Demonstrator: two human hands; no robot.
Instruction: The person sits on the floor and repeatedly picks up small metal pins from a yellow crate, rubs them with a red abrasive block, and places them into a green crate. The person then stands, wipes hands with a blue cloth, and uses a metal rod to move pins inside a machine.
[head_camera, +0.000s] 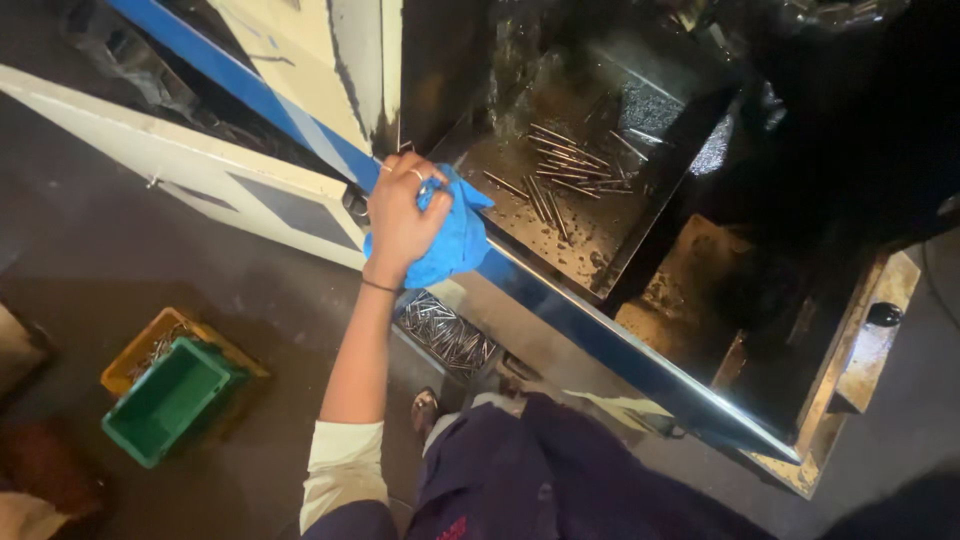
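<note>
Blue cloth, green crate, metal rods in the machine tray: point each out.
blue cloth (455, 245), head view, on its bunched lower fold below the left hand (400, 220).
green crate (165, 400), head view, on its inner floor.
metal rods (570, 165), head view, middle of the pile.

A crumpled bright blue cloth rag sits bunched against the blue-painted metal edge of the machine's open tray, its folds spilling down over that rim. The left hand grips it from above, fingers closed into the fabric, a ring on one finger and a thin dark band at the wrist. The rag's upper corner pokes toward the oily tray interior.
</note>
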